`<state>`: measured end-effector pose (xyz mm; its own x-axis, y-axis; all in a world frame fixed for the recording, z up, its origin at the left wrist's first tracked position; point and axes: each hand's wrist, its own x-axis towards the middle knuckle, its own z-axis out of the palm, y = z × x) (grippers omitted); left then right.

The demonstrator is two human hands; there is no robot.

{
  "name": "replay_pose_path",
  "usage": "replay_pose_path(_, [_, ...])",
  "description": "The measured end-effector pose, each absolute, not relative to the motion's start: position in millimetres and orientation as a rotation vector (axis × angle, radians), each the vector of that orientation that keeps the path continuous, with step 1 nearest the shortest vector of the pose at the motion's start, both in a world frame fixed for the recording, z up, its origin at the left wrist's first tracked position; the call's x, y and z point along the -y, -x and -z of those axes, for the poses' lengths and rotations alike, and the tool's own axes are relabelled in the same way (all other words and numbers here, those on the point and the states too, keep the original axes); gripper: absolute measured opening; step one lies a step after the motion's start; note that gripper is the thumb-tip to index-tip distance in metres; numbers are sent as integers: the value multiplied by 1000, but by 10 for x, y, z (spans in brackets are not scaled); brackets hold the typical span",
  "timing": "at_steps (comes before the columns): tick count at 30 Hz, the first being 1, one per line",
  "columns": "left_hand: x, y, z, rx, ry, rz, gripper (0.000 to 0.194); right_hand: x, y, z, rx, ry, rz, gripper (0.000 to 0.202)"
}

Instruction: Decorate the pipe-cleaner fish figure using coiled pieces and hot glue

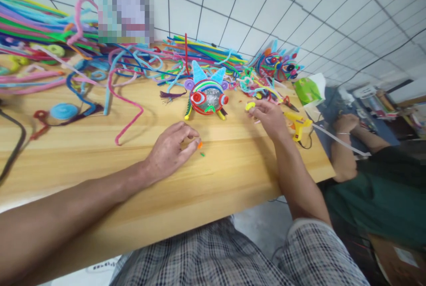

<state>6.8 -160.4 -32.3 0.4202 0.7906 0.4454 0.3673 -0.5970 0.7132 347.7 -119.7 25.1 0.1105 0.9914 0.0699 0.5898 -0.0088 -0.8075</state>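
Note:
My left hand (171,150) is low over the wooden table, thumb and index finger pinched on a small orange piece (200,145). Just below those fingertips a tiny green piece (202,154) lies on the wood. Between thumb and fingers of my right hand (269,118) is a small yellow piece (250,106), which looks like coiled fuzzy stem. Beyond and between my hands stands a round animal-head figure (213,99) with blue pointed ears, red-ringed eyes, purple side coils and a silvery, partly uncovered front. Neither hand touches it.
A yellow glue gun (297,125) lies right of my right hand, near scissors (290,105). Pipe cleaners (206,53) are heaped along the wall. Two finished-looking heads (278,65) stand back right. A blue coil (64,111) lies left. Another person's arm (344,148) is at right.

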Motion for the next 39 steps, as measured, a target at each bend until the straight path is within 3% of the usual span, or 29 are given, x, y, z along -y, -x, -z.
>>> replay_pose_path(3, [1663,-91,219,-911,-2012,-1092,7,1505,-3124,-308,1547,1554,-992,49])
replay_pose_path(8, [1743,-128,104,-858,-1715,-888,20,1840,-2502,-291,1774,1449,-1086,31])
replay_pose_path(16, [1614,-136,85,-917,-1275,-835,36,1846,-2350,-76,1987,1253,-712,37])
replay_pose_path(22, [1601,-148,73,-909,-1219,-740,35,1834,-2373,21,2094,1138,-397,15])
replay_pose_path(26, [1647,-140,39,-889,-1318,-802,30,1851,-2371,0,1933,1271,-626,7])
replay_pose_path(33, [1678,-134,123,-843,-1496,-893,23,1784,-2381,-65,1476,1294,-1401,32])
replay_pose_path(39, [1636,-125,79,-835,-1393,-745,35,1764,-2374,16,1321,1215,-1556,30])
